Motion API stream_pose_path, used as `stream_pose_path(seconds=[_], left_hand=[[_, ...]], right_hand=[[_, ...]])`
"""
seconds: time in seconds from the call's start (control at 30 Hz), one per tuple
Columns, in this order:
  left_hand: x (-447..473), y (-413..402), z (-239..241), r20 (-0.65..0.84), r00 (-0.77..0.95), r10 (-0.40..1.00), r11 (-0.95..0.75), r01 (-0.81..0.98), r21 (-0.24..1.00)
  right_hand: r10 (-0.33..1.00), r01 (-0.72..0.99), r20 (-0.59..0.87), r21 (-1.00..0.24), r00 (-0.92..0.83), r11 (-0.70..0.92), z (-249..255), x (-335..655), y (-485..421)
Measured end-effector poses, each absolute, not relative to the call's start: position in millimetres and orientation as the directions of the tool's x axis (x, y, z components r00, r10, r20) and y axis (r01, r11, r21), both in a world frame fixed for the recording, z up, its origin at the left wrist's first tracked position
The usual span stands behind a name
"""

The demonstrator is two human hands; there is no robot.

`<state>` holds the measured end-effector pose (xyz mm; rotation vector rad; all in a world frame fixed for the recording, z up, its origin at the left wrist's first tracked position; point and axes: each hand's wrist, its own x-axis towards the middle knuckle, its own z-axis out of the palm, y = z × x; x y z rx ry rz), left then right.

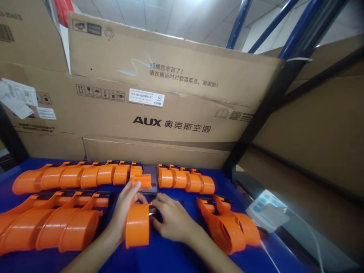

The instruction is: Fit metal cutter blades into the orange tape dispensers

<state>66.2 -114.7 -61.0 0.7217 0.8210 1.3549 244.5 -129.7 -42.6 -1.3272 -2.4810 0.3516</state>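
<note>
My left hand (125, 206) is wrapped round an orange plastic tape dispenser (138, 223) at the middle of the blue table (170, 254), thumb up on its handle end. My right hand (172, 220) is closed at the dispenser's right side, fingers pinching a small dark metal part (152, 212) against it. A dark phone (150, 178) lies flat just beyond my hands.
Rows of nested orange dispensers lie at the far left (76, 176), far middle (184, 181) and near left (48, 223); two more (230, 225) sit to the right. Big cardboard boxes (170, 102) wall the back. A pale packet (267, 212) with a white cable lies at the table's right edge.
</note>
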Motion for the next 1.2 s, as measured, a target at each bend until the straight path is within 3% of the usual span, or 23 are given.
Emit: stream_pose_path(seconds=[0.13, 0.23, 0.37, 0.47, 0.53, 0.8, 1.2], left_hand=[[66.9, -114.7, -65.0, -0.073, 0.052, 0.996, 0.088, -0.449, 0.889], [67.3, -114.5, -67.8, -0.051, 0.061, 0.997, 0.072, -0.421, 0.904], [69.2, -115.3, -68.4, -0.021, 0.079, 0.997, 0.051, -0.401, 0.915], [71.8, -117.5, -67.6, -0.004, 0.101, 0.995, 0.042, -0.377, 0.925], [73.6, -119.8, -67.6, -0.001, 0.126, 0.992, 0.047, -0.361, 0.931], [74.8, -124.4, -72.1, 0.021, 0.206, 0.978, 0.04, -0.29, 0.956], [72.1, -118.0, -75.8, 0.01, 0.221, 0.975, 0.044, -0.239, 0.97]], right_hand=[[0.812, 0.762, 0.149, -0.286, -0.564, 0.581, -55.3, 244.5, -129.8], [0.813, 0.746, 0.229, -0.323, -0.536, 0.582, -59.1, 248.6, -127.8], [0.89, 0.648, 0.338, -0.611, -0.305, 0.454, -58.6, 256.5, -125.9], [0.953, 0.36, 0.282, -0.882, -0.113, 0.304, -55.0, 260.3, -125.0], [0.967, 0.18, 0.248, -0.95, -0.053, 0.253, -51.7, 261.9, -123.8], [0.965, 0.071, 0.262, -0.963, -0.008, 0.262, -45.1, 268.7, -116.6], [0.974, 0.103, 0.224, -0.969, -0.033, 0.226, -46.8, 269.5, -119.6]])
